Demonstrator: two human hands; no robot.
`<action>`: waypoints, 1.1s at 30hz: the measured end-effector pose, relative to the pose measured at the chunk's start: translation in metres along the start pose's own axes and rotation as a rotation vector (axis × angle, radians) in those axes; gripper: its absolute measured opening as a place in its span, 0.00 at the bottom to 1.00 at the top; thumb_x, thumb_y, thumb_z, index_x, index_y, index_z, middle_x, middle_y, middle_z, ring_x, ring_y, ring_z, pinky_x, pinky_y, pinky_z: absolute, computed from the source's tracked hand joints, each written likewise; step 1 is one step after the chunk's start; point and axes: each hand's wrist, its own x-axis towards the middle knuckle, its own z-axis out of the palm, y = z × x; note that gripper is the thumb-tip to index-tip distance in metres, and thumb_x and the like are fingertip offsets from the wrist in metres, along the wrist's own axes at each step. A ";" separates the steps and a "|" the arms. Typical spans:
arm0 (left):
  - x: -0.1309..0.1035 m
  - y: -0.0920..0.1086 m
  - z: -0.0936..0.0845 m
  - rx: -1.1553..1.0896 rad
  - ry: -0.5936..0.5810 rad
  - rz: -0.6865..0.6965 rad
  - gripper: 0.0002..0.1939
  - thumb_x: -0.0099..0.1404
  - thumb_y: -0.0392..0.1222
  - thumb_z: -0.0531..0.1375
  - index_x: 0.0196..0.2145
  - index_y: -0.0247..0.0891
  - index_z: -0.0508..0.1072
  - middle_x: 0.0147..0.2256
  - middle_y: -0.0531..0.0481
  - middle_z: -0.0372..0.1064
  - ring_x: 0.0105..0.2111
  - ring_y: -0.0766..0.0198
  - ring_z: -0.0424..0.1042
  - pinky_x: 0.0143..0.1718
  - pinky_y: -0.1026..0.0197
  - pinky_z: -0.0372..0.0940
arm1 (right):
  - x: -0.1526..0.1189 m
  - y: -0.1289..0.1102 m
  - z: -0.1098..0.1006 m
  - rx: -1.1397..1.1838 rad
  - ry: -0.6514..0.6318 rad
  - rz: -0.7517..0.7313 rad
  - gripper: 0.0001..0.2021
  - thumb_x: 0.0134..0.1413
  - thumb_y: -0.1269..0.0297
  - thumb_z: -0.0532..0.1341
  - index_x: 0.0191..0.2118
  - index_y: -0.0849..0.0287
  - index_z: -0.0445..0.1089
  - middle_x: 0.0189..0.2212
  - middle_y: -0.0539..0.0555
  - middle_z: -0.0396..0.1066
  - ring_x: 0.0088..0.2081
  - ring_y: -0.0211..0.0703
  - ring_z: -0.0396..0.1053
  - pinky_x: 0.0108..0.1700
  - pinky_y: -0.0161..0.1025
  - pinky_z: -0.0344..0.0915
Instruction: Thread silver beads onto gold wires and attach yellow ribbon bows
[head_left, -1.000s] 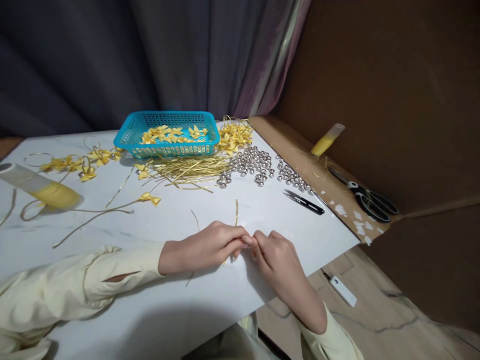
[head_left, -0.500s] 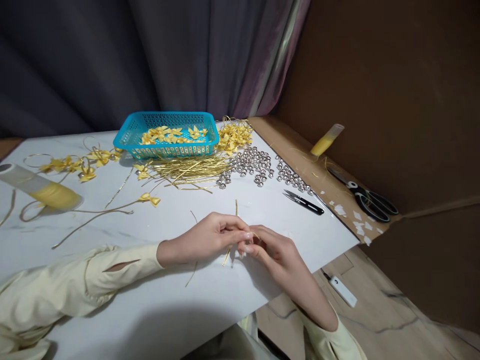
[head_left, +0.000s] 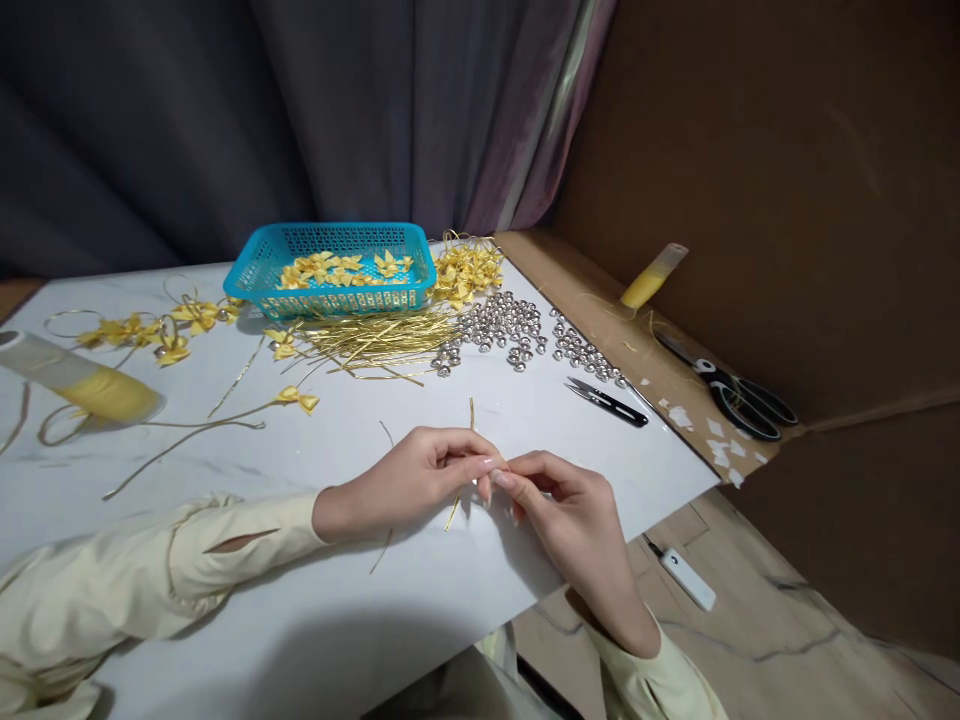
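Observation:
My left hand [head_left: 442, 468] and my right hand [head_left: 566, 500] meet over the white tabletop, thumbs and index fingers pinched close together. Between the fingertips is a short gold cord, now almost wholly covered by them. Beneath the hands, a piece of gold cord [head_left: 452, 510] lies on the table, partly hidden by my left hand. A thin thread [head_left: 386, 432] shows beyond the left wrist. Past the hands lie a bundle of gold cords [head_left: 375, 338] and a scatter of silver beads [head_left: 501, 320].
A blue basket [head_left: 330, 302] holds yellow ribbon bows, with more bows [head_left: 466, 272] beside it. Thread snips [head_left: 607, 402] lie at right, and large scissors [head_left: 739, 400] rest on the cardboard. A spool of yellow thread [head_left: 97, 385] lies at left, another spool [head_left: 652, 278] at right.
My right hand's fingers have closed in against my left fingertips. The small curve of gold cord that showed between them is now covered.

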 end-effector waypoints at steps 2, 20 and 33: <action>0.000 0.001 0.000 -0.001 0.002 0.002 0.10 0.64 0.41 0.54 0.31 0.34 0.71 0.28 0.52 0.69 0.32 0.65 0.67 0.36 0.63 0.60 | 0.000 0.000 0.001 -0.013 0.010 -0.013 0.10 0.51 0.62 0.63 0.23 0.61 0.72 0.16 0.48 0.68 0.18 0.33 0.58 0.21 0.32 0.55; -0.004 -0.007 0.000 0.468 0.168 0.267 0.09 0.68 0.35 0.52 0.35 0.34 0.73 0.32 0.52 0.73 0.30 0.69 0.69 0.33 0.69 0.60 | 0.005 0.008 -0.005 -0.179 -0.058 -0.102 0.08 0.57 0.64 0.58 0.37 0.61 0.72 0.27 0.52 0.73 0.22 0.35 0.66 0.26 0.32 0.61; -0.002 -0.008 0.000 0.383 0.134 0.160 0.10 0.67 0.37 0.52 0.33 0.33 0.73 0.28 0.52 0.71 0.28 0.68 0.68 0.31 0.67 0.60 | 0.001 0.007 -0.001 -0.333 -0.039 -0.286 0.09 0.60 0.70 0.54 0.39 0.61 0.73 0.31 0.53 0.76 0.27 0.38 0.71 0.29 0.33 0.65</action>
